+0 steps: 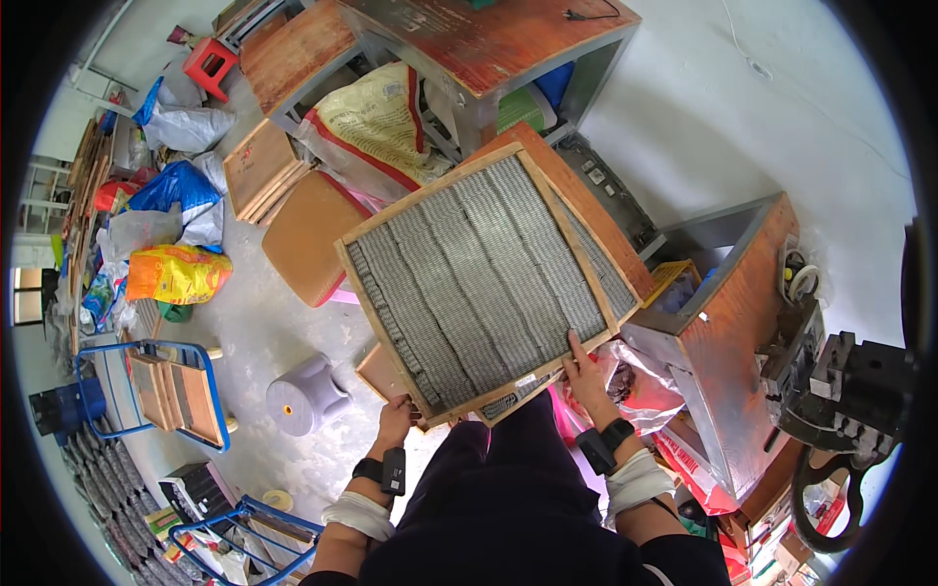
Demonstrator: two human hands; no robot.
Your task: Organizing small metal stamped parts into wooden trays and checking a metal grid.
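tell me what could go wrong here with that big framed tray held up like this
1. The wooden-framed tray is gripped only along its near edge by the left hand and right hand, so its far side could dip and it may slip.
2. The rows of small grey pieces in it could slide out if it tilts.
3. The grey stool and pink bag close by are possible trip or snag points.

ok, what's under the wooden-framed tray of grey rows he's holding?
Under the wooden-framed tray of grey rows, a second similar tray peeks out at the right, over a reddish-brown board. The rest beneath is covered. Both the left hand and right hand grip the tray's near edge.
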